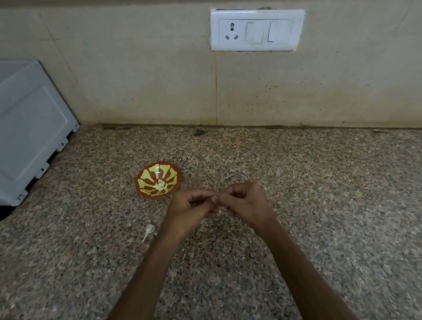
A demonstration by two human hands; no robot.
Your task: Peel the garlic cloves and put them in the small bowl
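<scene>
left hand [191, 208] and right hand [244, 203] both pinch a mostly hidden garlic clove [219, 206] | small bowl [141, 179] just far-left, holding peeled cloves [160, 185] | loose clove [149, 229] near-left on counter [352, 197] | white appliance [14, 128] far left | bare counter stretches right

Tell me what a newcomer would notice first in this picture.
The left hand and right hand meet at centre, both pinching a garlic clove. Just behind them, left, the red-and-yellow small bowl holds peeled cloves. A white switch plate stands out on the wall above.
</scene>
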